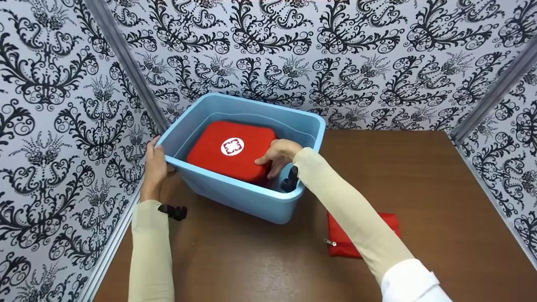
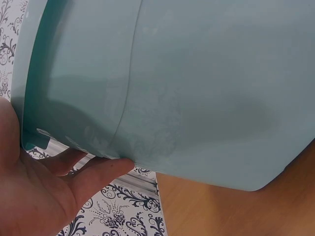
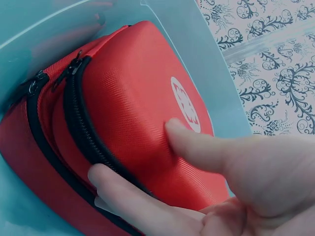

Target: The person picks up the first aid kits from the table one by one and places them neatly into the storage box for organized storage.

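Left hand (image 1: 156, 165) clamped on bin (image 1: 243, 197) rim; right hand (image 1: 280, 154), thumb atop, pinching case (image 1: 209, 147) inside bin; red pouch (image 1: 342, 247) on bench (image 1: 260, 260).

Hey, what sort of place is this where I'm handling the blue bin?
Probably a small booth or staged work corner, though I can't be certain. Patterned walls stand on three sides of a brown table, with grey strips where they meet.
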{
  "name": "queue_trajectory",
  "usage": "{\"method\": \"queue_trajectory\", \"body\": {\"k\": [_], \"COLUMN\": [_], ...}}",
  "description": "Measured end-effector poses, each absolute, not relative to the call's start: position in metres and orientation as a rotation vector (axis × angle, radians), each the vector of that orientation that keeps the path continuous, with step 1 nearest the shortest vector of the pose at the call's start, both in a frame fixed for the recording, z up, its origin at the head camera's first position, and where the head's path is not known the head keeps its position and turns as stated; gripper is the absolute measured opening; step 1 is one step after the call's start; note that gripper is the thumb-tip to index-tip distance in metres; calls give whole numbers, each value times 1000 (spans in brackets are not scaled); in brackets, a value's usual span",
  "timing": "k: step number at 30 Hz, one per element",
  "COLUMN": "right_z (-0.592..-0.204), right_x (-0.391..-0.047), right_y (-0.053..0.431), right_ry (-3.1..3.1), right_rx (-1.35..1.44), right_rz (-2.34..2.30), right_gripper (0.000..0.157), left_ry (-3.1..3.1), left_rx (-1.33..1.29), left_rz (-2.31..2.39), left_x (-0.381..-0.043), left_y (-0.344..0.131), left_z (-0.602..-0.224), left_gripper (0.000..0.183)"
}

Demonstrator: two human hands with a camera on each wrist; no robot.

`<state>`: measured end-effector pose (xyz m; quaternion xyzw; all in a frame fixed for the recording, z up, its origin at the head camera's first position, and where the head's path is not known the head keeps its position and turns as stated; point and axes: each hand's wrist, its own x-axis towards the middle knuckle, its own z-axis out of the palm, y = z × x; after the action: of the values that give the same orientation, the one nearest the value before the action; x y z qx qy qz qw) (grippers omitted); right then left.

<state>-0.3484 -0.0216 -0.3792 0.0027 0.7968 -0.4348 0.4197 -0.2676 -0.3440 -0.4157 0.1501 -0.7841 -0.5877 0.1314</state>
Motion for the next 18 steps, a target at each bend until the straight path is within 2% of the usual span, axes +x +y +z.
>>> {"method": "queue_trajectory", "body": {"k": [13,18], "right_z": [-376,-371], "right_x": [-351,-353], "right_y": [-16,-14], "right_ry": [2205,2168], "right_rx": [60,113], "right_rz": [-1053,-1165], "right_gripper": [44,51], "left_ry": [-2284,-2289], "left_rx": [430,404], "left_rz": [-1679,-1645], "left_x": [-268,-267], "left_y": [-343,-343], "left_z": [-414,-415], "left_gripper": [47,46]}}
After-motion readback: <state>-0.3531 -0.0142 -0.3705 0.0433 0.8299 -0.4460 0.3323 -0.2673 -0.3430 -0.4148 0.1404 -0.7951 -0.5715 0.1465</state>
